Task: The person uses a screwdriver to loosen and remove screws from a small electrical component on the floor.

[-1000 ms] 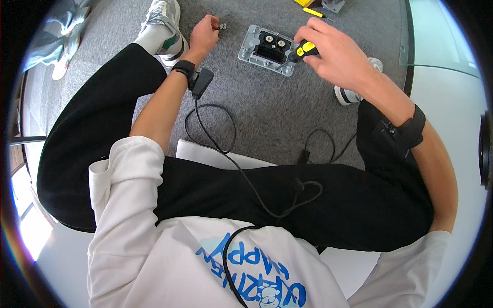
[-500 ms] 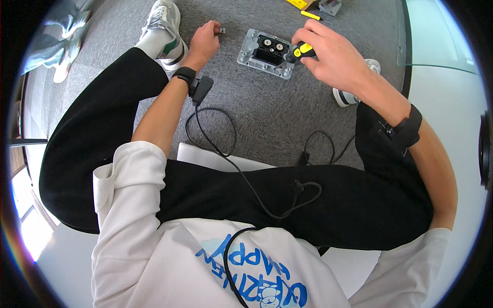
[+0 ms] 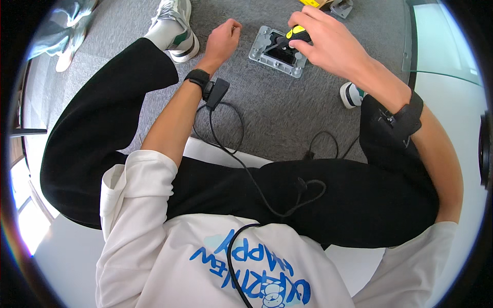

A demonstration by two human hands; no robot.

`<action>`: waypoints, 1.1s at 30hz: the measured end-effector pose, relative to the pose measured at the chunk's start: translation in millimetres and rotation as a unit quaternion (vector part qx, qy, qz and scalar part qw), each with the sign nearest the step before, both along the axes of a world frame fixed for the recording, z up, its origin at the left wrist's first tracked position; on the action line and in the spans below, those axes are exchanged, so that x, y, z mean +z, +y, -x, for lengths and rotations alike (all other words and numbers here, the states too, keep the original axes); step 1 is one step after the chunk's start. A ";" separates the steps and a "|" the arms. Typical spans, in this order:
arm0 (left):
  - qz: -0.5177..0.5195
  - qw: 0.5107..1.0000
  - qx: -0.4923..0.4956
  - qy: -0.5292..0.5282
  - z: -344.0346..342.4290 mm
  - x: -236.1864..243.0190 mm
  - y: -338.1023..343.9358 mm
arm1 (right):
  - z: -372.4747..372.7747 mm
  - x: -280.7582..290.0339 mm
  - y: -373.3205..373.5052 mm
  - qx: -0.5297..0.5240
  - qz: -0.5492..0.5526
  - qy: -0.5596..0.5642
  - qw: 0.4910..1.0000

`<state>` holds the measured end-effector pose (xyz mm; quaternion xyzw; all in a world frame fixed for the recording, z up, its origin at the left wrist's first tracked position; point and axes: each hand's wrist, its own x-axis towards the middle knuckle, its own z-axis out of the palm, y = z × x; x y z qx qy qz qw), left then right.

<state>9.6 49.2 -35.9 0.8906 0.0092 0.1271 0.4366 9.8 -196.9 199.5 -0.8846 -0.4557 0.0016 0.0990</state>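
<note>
My right hand (image 3: 328, 43) grips a black and yellow screwdriver (image 3: 299, 34) by its handle. Its shaft slants left and down over the black middle of a grey metal housing (image 3: 259, 45), which lies on the carpet. Whether the tip touches the housing, I cannot tell. To the left of the housing, my left hand (image 3: 223, 42) hovers with its fingers curled closed. What it holds, if anything, is hidden by the fingers.
A grey metal part (image 3: 341, 7) and a yellow item (image 3: 311, 2) lie at the far edge. My shoes (image 3: 177, 31) flank the work area. A black cable (image 3: 241, 128) loops from my left wrist. Glass (image 3: 444, 72) stands at the right.
The screwdriver has moved farther away and left across the housing, now covering its two round fittings. Small metal pieces by my left fingers no longer show. The whole view has shifted slightly.
</note>
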 end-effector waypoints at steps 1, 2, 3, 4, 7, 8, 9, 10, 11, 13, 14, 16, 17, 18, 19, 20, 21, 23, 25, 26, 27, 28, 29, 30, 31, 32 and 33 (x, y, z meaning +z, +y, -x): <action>0.022 0.999 -0.026 0.031 -0.7 3.2 -2.3 | -0.1 0.5 5.0 -0.001 0.009 0.020 1.000; 0.024 0.999 -0.026 0.031 -1.4 6.5 -5.0 | -0.3 1.0 7.9 -0.002 0.018 0.041 0.999; 0.015 0.999 -0.038 0.034 -2.0 10.2 -7.9 | -0.8 1.3 9.3 -0.002 0.020 0.040 0.999; 0.006 0.998 -0.049 0.038 -1.8 10.7 -8.7 | -1.2 1.8 11.7 0.012 0.020 0.034 0.999; -0.003 0.997 -0.067 0.048 -4.6 10.8 -6.7 | 1.9 4.4 15.5 0.031 0.009 0.009 0.999; -0.002 0.997 -0.064 0.047 -3.5 6.9 -6.7 | 4.4 3.3 16.7 0.034 -0.004 -0.007 0.999; 0.000 0.995 -0.074 0.060 -1.2 2.3 -8.0 | 6.3 -0.9 15.3 0.036 -0.004 -0.008 0.999; 0.003 0.994 -0.086 0.074 -1.8 1.7 -10.0 | 5.3 -2.5 11.0 0.010 0.015 -0.015 1.000; 0.003 0.994 -0.086 0.074 -1.6 0.3 -11.8 | 2.5 -4.1 6.8 -0.015 0.033 -0.021 0.999; 0.097 0.967 -0.140 0.190 1.3 1.2 -19.3 | -7.1 -7.5 -1.1 -0.016 0.039 -0.020 0.999; 0.073 0.953 -0.169 0.241 1.4 4.8 -21.4 | -10.5 -10.5 -5.1 -0.027 0.035 -0.013 0.999; 0.060 0.939 -0.190 0.280 2.1 7.2 -26.0 | -16.3 -15.9 -9.6 -0.037 0.031 -0.004 0.999; 0.044 0.924 -0.209 0.316 3.5 6.2 -26.8 | -18.3 -18.2 -10.1 -0.050 0.026 0.008 0.998; 0.050 0.928 -0.213 0.300 4.3 5.6 -27.8 | -19.4 -19.7 -11.6 -0.063 0.021 0.019 0.998; 0.052 0.928 -0.211 0.302 4.5 5.5 -27.2 | -19.9 -19.1 -11.2 -0.061 0.021 0.021 0.998; 0.078 0.921 -0.219 0.314 4.2 5.7 -26.8 | -20.4 -17.7 -11.3 -0.066 0.035 0.032 0.997; 0.104 0.912 -0.226 0.325 4.0 6.2 -26.7 | -20.3 -16.5 -11.4 -0.072 0.050 0.044 0.995; 0.106 0.913 -0.231 0.320 3.7 7.7 -26.4 | -18.8 -16.0 -10.5 -0.042 0.044 0.019 0.998; 0.108 0.913 -0.237 0.315 2.9 10.2 -27.4 | -12.6 -11.4 -5.5 -0.012 0.038 -0.005 0.999; 0.101 0.914 -0.231 0.317 2.1 11.8 -28.2 | -7.8 -7.7 0.0 -0.028 0.050 0.012 0.998; 0.094 0.916 -0.224 0.320 2.2 13.5 -28.0 | -4.6 -3.7 6.7 -0.044 0.063 0.030 0.997; 0.094 0.917 -0.223 0.318 3.3 12.0 -27.5 | -3.6 -3.8 10.6 -0.042 0.063 0.028 0.997; 0.103 0.916 -0.222 0.319 4.7 10.3 -26.2 | -3.2 -4.1 14.9 -0.058 0.072 0.041 0.995; 0.111 0.915 -0.220 0.320 6.3 8.2 -25.0 | -3.2 -4.4 19.4 -0.075 0.080 0.055 0.992; 0.113 0.915 -0.220 0.319 6.0 9.9 -25.9 | -5.9 0.7 23.7 -0.074 0.082 0.054 0.992; 0.119 0.914 -0.221 0.318 6.0 11.0 -26.7 | -8.9 6.6 28.6 -0.117 0.072 0.077 0.988; 0.125 0.913 -0.223 0.318 5.8 11.7 -27.2 | -10.9 9.9 31.3 -0.159 0.063 0.101 0.980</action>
